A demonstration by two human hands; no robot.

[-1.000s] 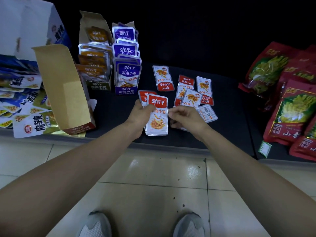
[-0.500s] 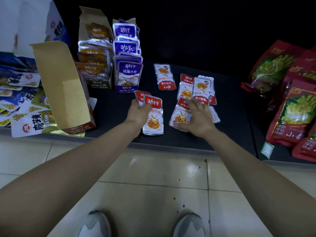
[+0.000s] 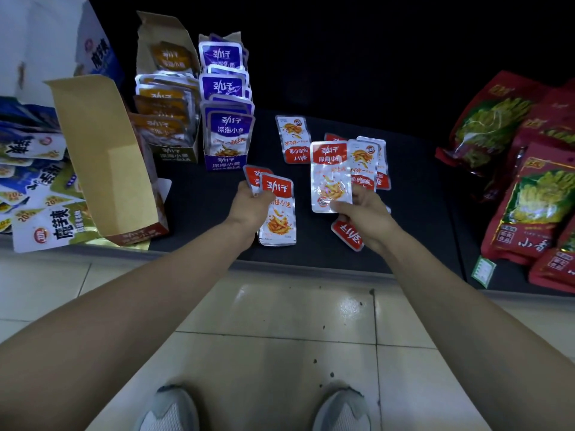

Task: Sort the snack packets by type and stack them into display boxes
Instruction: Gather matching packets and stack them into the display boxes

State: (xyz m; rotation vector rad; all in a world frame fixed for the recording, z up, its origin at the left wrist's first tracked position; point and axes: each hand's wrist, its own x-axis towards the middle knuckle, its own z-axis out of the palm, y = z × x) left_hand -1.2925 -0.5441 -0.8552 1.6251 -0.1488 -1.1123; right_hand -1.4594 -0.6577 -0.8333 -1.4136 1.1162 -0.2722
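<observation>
My left hand (image 3: 252,206) grips a small fanned stack of red fish-snack packets (image 3: 278,209) above the dark shelf (image 3: 199,197). My right hand (image 3: 364,213) pinches one red packet (image 3: 330,175) upright by its lower edge. Another red packet (image 3: 348,233) pokes out under that hand. More red packets (image 3: 368,164) lie loose behind it, one (image 3: 293,139) farther left. An open red display box (image 3: 102,157) with a raised flap stands at the left, no packets visible in it. A purple box (image 3: 227,119) and a brown box (image 3: 165,113) hold stacked packets.
Blue and white snack bags (image 3: 34,181) pile at the far left beside a white carton (image 3: 46,42). Large red bags (image 3: 529,194) with yellow-green pictures crowd the right end of the shelf. A tiled floor (image 3: 264,321) and my shoes (image 3: 174,409) are below.
My right hand has lifted one red packet off the loose pile and turned it upright. The left hand has stayed put with its stack.
</observation>
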